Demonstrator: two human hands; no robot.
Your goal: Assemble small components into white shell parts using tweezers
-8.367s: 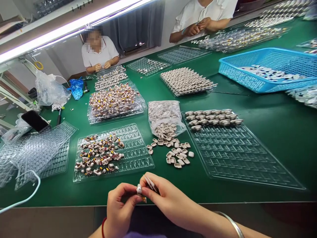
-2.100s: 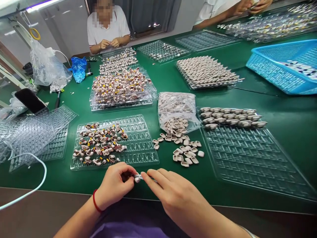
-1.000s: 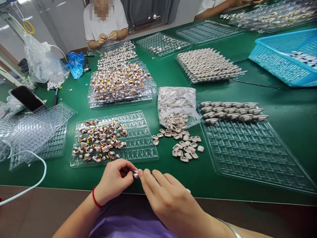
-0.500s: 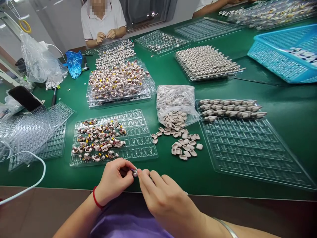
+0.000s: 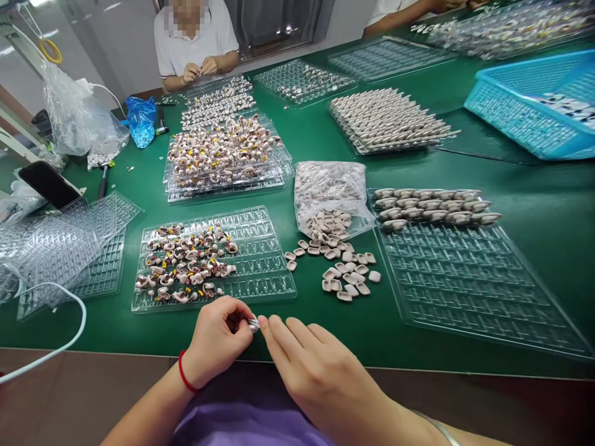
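My left hand, with a red cord at its wrist, pinches a small pale earbud-like piece between thumb and forefinger. Close against that piece from the right are the pressed-together fingertips of my right hand; whatever they hold is hidden. Just beyond my left hand lies a clear tray with pale curved pieces bearing yellow and dark red bits. Loose beige oval shells are scattered beyond my right hand, spilling from a clear plastic bag.
On the right, a clear tray has rows of beige cases at its far end. Behind it are a filled tray and a blue basket. Stacked trays, a phone and a white cable lie leftward. A co-worker sits opposite.
My right fingertips have drawn slightly right, and the fingers are straighter. More of the small piece shows in my left hand, which stays nearly in place.
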